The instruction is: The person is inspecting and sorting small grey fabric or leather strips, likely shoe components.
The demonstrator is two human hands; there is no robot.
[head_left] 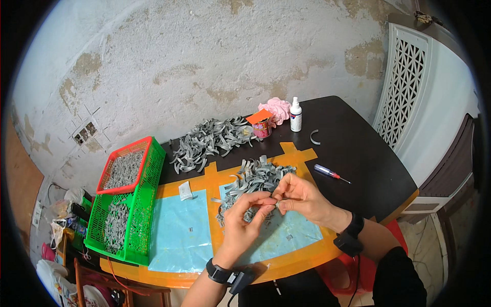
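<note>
My left hand [246, 215] and my right hand [303, 200] meet over the front of a heap of grey curved strips [255, 179]. Thumb and forefinger of each are pinched together, fingertips nearly touching. Whatever lies between them is small and mostly covered by the fingers, so I cannot make it out. Beneath the hands a light blue sheet [302, 233] is fixed to the dark table with orange tape [217, 225]. A small grey piece [289, 237] lies on that sheet, just in front of my right hand.
Another pile of grey strips [207, 143] lies farther back. At left, a red basket [150, 146] rests on a green basket [140, 225], both holding small grey pieces. A screwdriver [331, 173], white spray bottle [295, 115], pink cloth [276, 110], tin [262, 129] and white packet [185, 191] stand or lie around.
</note>
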